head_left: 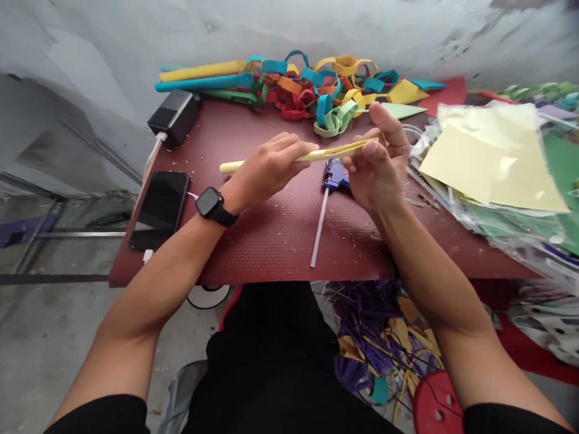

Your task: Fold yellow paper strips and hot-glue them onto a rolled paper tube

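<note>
A rolled pale yellow paper tube [314, 156] lies nearly level above the middle of the table. My left hand [273, 164] is closed round its left half, the tube's end poking out past the wrist side. At the tube's right end, where a loose paper edge stands apart, the fingers of my right hand [380, 160] pinch the paper. Just below, a blue glue gun [334, 174] rests on the tabletop, partly hidden by my right hand. Its clear glue stick [319, 228] points toward the front edge. My left wrist wears a black watch.
Paper chains [308, 93] and rolled tubes [203, 75] line the back of the dark red table [252, 243]. A phone [160, 209] and a black charger [174, 116] lie left. Yellow sheets [496, 153] and plastic bags are piled right. Scraps [370, 341] litter the floor.
</note>
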